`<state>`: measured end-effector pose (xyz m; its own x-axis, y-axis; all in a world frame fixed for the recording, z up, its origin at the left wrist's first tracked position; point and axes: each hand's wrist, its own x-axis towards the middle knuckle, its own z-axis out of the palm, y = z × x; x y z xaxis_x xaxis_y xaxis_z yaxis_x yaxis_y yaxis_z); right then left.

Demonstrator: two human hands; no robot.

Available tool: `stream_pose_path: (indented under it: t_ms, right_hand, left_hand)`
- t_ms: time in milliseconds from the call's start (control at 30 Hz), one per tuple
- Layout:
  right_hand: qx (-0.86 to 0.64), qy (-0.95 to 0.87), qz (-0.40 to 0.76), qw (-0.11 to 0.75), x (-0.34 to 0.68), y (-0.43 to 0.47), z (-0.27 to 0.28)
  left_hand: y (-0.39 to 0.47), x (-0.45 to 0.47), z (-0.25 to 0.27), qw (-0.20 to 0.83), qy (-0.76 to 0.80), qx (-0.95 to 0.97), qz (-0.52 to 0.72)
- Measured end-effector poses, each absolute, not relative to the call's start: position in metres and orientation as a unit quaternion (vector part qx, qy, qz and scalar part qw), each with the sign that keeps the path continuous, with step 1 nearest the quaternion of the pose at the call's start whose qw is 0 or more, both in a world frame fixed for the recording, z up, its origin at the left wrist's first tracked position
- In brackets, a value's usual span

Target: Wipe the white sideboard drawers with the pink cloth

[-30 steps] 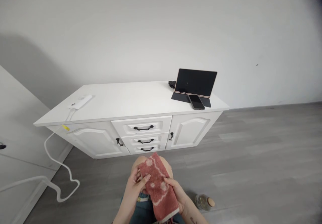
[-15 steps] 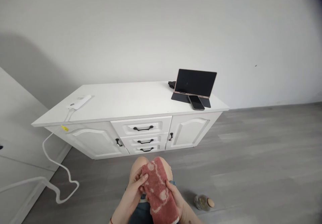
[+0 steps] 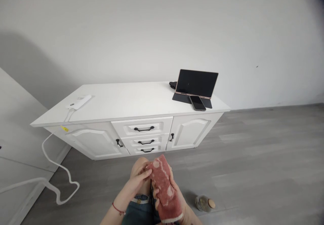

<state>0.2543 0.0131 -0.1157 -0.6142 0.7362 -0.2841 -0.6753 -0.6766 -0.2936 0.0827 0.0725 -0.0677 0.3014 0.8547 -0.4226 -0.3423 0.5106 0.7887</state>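
Observation:
A folded pinkish-red towel (image 3: 165, 188) with pale spots and wavy lines lies over my lap, its white-edged end towards me. My right hand (image 3: 177, 191) is wrapped around it from the right, and its fingertips show along the towel's left side. At the upper left corner, my left hand (image 3: 138, 181) pinches the cloth, thumb on top and the other fingers partly hidden. A red string bracelet (image 3: 118, 209) circles the left wrist. My bare knee (image 3: 138, 166) shows just behind the towel.
Ahead stands a white cabinet (image 3: 126, 98) bearing a propped tablet (image 3: 196, 83), a phone (image 3: 197, 103), a black item (image 3: 172, 85) and a white power strip (image 3: 79, 103). Its cable (image 3: 57, 164) loops down at left. A corked glass jar (image 3: 202, 203) sits on the grey floor (image 3: 255, 171).
My right hand has gone from holding the towel's right edge to wrapping round underneath it. The towel has shifted slightly right and bunched narrower; my left hand stays at its upper left.

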Motion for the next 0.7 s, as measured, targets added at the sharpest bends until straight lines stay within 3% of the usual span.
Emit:
stream_pose_path:
  t_ms: [233,333,533,700]
  right_hand:
    - [-0.290,-0.054,0.848,0.440,0.282,0.016,-0.116]
    - [-0.279,-0.043,0.845,0.455,0.288,0.016,-0.119]
    - [-0.271,-0.010,0.854,0.445,0.295,0.020,-0.134]
    - [-0.308,-0.058,0.833,0.456,0.301,0.017,-0.138]
  left_hand:
    - [0.162,0.057,-0.078,0.508,0.574,0.409,0.495]
    - [0.197,0.059,-0.083,0.456,0.592,0.401,0.530]
    - [0.235,0.074,-0.083,0.533,0.605,0.303,0.508]
    - [0.255,0.080,-0.078,0.660,0.471,0.175,0.558]
